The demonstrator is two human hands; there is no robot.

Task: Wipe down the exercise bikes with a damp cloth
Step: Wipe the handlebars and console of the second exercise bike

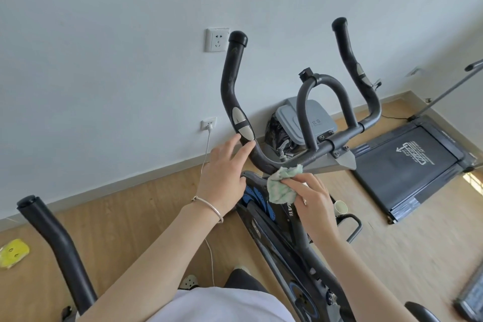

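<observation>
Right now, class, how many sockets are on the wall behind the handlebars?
2: an upper socket by the tip of the left handlebar, and a lower socket with a white cable plugged in. Others may hide behind the bike.

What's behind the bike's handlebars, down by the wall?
A grey lidded bin with a black bag liner stands by the wall. The handlebar loop and crossbar cover parts of its lid, and its base is hidden.

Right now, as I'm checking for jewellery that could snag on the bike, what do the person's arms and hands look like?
Both forearms are bare: no sleeves, no gloves. A thin silver bangle circles the wrist of the left hand; the right hand wears nothing. The top is white.
</observation>
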